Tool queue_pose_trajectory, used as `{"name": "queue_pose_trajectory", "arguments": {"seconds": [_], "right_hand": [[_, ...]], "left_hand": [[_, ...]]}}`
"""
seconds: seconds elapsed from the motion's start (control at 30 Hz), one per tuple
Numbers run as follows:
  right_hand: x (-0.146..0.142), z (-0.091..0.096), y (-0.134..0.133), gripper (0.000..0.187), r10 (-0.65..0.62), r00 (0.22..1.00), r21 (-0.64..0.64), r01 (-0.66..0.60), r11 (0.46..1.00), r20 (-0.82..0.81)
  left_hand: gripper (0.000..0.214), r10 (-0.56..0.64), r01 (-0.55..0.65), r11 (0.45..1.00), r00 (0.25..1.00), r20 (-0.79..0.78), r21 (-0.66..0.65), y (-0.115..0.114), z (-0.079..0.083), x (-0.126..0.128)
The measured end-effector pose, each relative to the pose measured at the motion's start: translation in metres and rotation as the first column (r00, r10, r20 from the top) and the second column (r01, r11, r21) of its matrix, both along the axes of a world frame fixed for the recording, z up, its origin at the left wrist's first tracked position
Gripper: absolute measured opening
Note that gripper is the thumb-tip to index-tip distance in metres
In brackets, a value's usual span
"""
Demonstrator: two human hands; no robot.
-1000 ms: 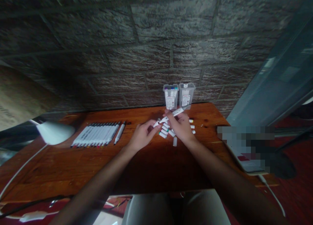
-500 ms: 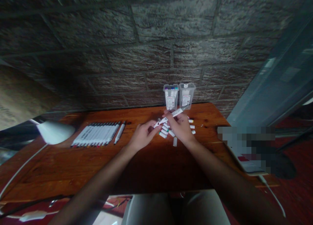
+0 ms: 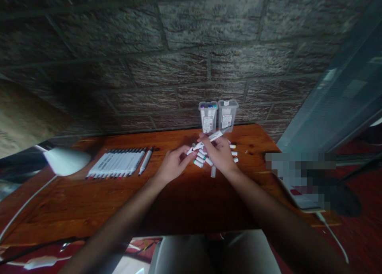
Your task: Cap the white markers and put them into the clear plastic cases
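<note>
At a red-brown wooden desk [image 3: 179, 202] set against a dark brick wall [image 3: 179, 47], my right hand [image 3: 221, 158] is closed around a white marker [image 3: 209, 139], which slants upward to the right above the back of the desk. My left hand [image 3: 173, 166] meets it from the other side, with fingers drawn narrow and their tips touching the marker's lower left end. From my remote seat I cannot tell whether they actually pinch it.

Under and just beside both hands lies a scatter of short white caps [image 3: 200, 160]. Some have coloured tips, and one lies a little apart nearer to me. Behind the hands, at the wall, two clear plastic boxes stand upright and touching. The left box [image 3: 208, 117] shows coloured marker ends at its top, and the right box [image 3: 227, 115] bears a label.

Well to the left, a row of white markers [image 3: 116, 164] lies side by side, their dark ends toward the wall. A single marker [image 3: 145, 161] rests just to the right of the row. A white lamp head [image 3: 67, 161] sits at the left edge of the desk, with its white cord [image 3: 26, 204] trailing toward me. At the right, a glass panel [image 3: 343, 91] leans past the end of the desk. My knees show below the front edge of the desk.
</note>
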State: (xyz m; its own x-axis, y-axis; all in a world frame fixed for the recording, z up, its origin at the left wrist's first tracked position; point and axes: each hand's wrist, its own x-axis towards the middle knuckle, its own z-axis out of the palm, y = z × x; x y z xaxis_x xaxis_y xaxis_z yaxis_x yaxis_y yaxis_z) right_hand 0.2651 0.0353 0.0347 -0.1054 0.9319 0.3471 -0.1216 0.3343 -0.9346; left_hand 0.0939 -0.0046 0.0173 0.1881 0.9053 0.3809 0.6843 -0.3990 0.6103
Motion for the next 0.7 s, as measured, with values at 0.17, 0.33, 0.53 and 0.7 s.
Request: {"name": "queue_pose_trajectory", "arguments": {"seconds": [0.17, 0.33, 0.53, 0.7], "right_hand": [[0.0000, -0.0005, 0.0007, 0.035, -0.001, 1.000, 0.004, 0.001, 1.000, 0.008], [0.0003, 0.0009, 0.0002, 0.036, -0.004, 1.000, 0.005, 0.004, 1.000, 0.011], [0.0011, 0.0024, -0.0007, 0.034, 0.007, 1.000, -0.004, -0.007, 1.000, -0.001], [0.0010, 0.0016, -0.0005, 0.035, -0.004, 1.000, -0.005, 0.004, 1.000, 0.013]], "left_hand": [[0.029, -0.002, 0.002, 1.000, 1.000, 0.003, 0.007, 0.0004, -0.0008, -0.0004], [0.028, 0.004, -0.004, 1.000, 1.000, 0.000, 0.009, 0.0009, -0.0006, -0.0008], [0.027, 0.006, -0.006, 1.000, 1.000, -0.001, 0.020, 0.0007, 0.0001, -0.0008], [0.028, 0.019, -0.019, 1.000, 1.000, -0.006, 0.020, -0.0002, 0.0007, -0.0007]]}}
